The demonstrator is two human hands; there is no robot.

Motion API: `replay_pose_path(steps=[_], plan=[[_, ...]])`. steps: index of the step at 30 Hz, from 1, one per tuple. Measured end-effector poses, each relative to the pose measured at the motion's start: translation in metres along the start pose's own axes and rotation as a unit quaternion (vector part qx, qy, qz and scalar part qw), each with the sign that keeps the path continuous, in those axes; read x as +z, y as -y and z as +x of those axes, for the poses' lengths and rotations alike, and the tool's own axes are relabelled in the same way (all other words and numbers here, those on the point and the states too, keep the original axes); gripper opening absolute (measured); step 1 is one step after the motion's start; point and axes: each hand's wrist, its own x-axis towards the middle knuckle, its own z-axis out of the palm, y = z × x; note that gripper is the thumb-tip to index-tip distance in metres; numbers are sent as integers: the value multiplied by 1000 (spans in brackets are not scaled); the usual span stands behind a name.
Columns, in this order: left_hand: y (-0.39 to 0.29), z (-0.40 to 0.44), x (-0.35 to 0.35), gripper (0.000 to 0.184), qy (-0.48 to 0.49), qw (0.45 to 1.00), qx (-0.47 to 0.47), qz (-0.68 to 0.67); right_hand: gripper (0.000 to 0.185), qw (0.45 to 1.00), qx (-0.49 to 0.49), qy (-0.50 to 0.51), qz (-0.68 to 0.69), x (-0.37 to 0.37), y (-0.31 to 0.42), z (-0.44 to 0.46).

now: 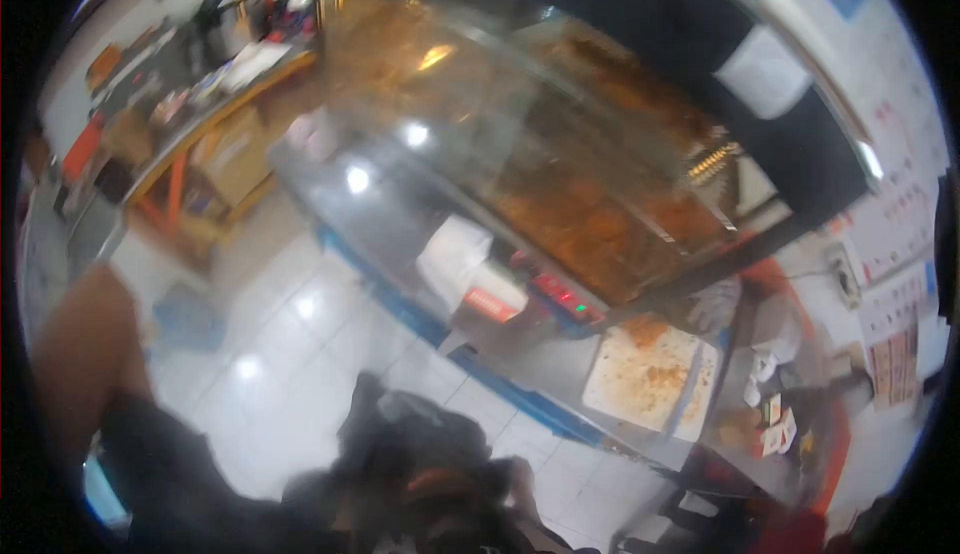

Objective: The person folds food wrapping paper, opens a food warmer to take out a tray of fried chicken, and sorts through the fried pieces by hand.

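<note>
The whole view is smeared by motion. At the left edge a bare arm (85,359) of mine comes out of a dark sleeve; its hand does not show. Low in the middle, beside my dark clothing, a small patch of skin (520,484) may belong to my right hand, but its fingers cannot be made out. Ahead on the metal counter stands a glass food warmer (560,169) with orange-brown food inside. A white cutting board (625,384) with brown crumbs lies to its right, and a long knife (688,394) rests on it.
A white and red carton (465,264) sits on the counter's near edge. Small packets (775,434) lie at the right. At the back left, a wooden-framed table (225,119) holds assorted items. White floor tiles (280,354) run between the table and the counter.
</note>
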Motion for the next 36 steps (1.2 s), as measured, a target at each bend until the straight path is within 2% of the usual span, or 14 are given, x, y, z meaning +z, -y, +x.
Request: replay_pose_path(steps=[2, 5, 7, 8, 10, 11, 14, 17, 18, 21, 28, 32, 34, 36], plan=[[8, -18, -25, 30, -50, 999, -8, -2, 37, 960, -191, 184, -89, -10, -33, 40], [33, -84, -34, 30, -122, 988, -98, -8, 38, 961, -168, 184, -117, 4, -25, 48], [56, -163, -5, 30, -148, 957, -250, -26, 40, 972, -165, 152, -67, 24, 0, 39], [66, -209, 19, 30, -147, 924, -353, -31, 43, 988, -6, 135, -71, 23, -19, 55], [69, -311, 66, 21, -201, 788, -580, -37, 40, 980, 21, 161, -117, 46, 70, 2], [79, -370, 76, 20, -152, 741, -654, 1, 38, 971, 9, 171, -166, 60, 79, 5], [91, -514, 106, 37, -120, 621, -771, -78, 36, 948, -10, 185, -261, 117, 105, 6], [120, -575, 133, 42, -86, 561, -820, -67, 36, 924, -154, 235, -257, 188, 103, 10], [132, -602, 141, 43, -63, 583, -806, -79, 37, 891, -218, 251, -308, 207, 97, 18], [179, -632, 165, 50, 0, 587, -801, -114, 38, 946, -73, 248, -197, 293, 119, 16], [256, -618, 205, 61, 52, 612, -766, -189, 45, 975, -95, 201, 1, 399, 126, 34], [268, -612, 236, 65, 81, 602, -764, -217, 48, 984, -137, 110, -34, 426, 169, 54], [272, -624, 247, 49, 91, 613, -757, -207, 50, 972, -181, 134, 73, 424, 166, 81], [275, -631, 247, 39, 95, 626, -742, -221, 50, 943, -318, 92, -22, 426, 174, 102]])
